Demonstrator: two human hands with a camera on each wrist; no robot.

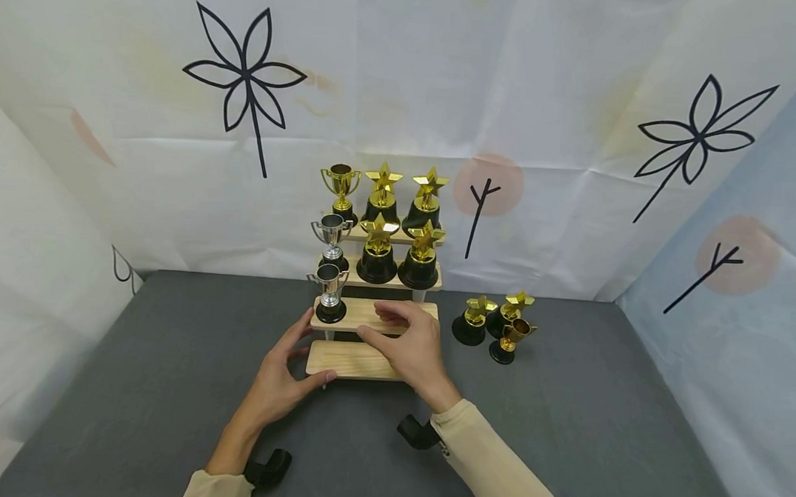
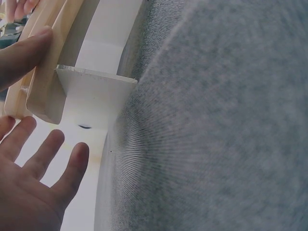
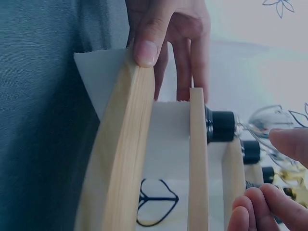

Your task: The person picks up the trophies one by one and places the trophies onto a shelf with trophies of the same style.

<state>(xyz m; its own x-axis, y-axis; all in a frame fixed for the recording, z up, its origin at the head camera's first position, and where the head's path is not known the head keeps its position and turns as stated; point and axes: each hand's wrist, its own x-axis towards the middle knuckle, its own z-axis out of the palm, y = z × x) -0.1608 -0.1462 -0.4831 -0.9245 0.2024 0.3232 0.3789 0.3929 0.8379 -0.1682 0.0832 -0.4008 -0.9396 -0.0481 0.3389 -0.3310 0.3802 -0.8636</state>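
- Head: the left hand (image 1: 279,384) holds the left end of the wooden rack (image 1: 358,313), thumb on the lowest board (image 1: 349,360). The right hand (image 1: 415,347) hovers over the tier above, right of a silver cup (image 1: 330,284), fingers parted and gripping nothing. Two star trophies (image 1: 377,259) and a cup stand on each upper tier; three golden trophies (image 1: 473,321) stand on the desk (image 1: 165,386), right of the rack.
- Left wrist: the left thumb presses the board's edge, fingers spread.
- Right wrist: the right thumb and fingers curve, a gap between.
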